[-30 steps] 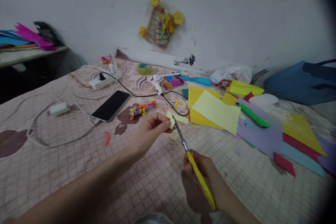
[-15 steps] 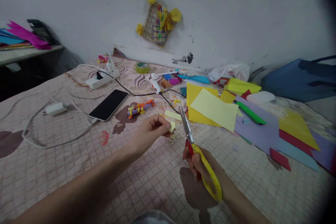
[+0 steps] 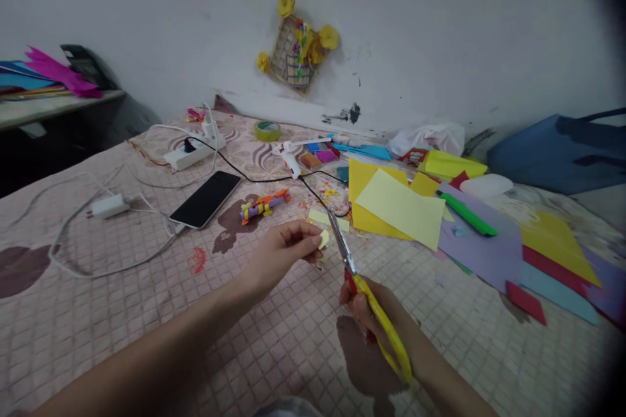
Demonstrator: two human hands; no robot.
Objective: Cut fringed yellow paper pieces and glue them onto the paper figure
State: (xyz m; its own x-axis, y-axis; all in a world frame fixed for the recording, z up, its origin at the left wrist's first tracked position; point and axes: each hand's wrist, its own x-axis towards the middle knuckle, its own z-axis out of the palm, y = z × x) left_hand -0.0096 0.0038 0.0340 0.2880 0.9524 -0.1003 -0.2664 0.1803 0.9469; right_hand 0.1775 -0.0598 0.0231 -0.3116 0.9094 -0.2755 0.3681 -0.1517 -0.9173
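My left hand (image 3: 286,249) pinches a small pale yellow paper scrap (image 3: 323,238) between thumb and fingers, just above the patterned bed cover. My right hand (image 3: 376,314) grips yellow-handled scissors (image 3: 364,293), their blades pointing up and left with the tips right beside the scrap. A pale yellow strip (image 3: 327,217) lies on the cover just behind the scrap. Small paper trimmings are scattered under both hands.
Coloured paper sheets (image 3: 401,207) spread out to the right with a green marker (image 3: 468,214). A phone (image 3: 206,198), a charger (image 3: 108,205), a power strip (image 3: 193,150), cables, a glue gun (image 3: 292,158), a tape roll (image 3: 267,130) and a rolled paper piece (image 3: 264,203) lie behind. A blue bag (image 3: 562,150) sits far right.
The scissors swung from against the paper out to the right and came back beside the scrap. A larger pale yellow piece was in my left hand; only a small scrap is there now.
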